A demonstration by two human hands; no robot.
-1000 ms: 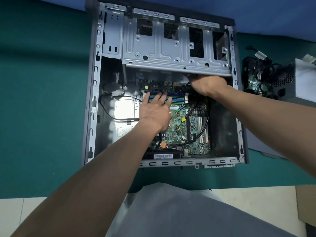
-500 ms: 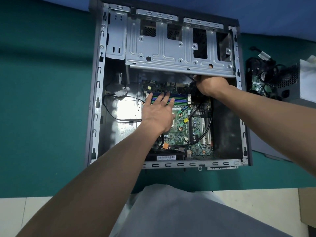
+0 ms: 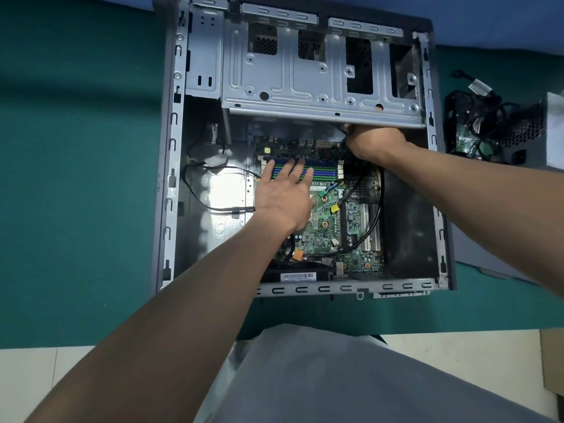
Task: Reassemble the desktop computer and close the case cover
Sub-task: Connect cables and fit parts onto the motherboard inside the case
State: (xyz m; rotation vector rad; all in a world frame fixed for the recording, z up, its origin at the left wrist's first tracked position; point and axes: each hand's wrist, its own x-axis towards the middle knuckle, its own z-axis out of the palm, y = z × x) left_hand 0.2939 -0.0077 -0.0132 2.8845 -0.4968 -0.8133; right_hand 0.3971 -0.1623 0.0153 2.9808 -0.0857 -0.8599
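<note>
A green mat (image 3: pixel 76 193) borders pale tiles (image 3: pixel 36 377), with perhaps cardboard (image 3: pixel 554 361) at right.

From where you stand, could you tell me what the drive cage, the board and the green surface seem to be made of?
Drive cage: likely bare sheet steel, dull silver, with stamped ribs and punched holes. Board: green circuit laminate, probably fibreglass, studded with soldered parts. Green surface: matte, soft shading, so perhaps cloth or felt; the weave is too fine to tell.
</note>
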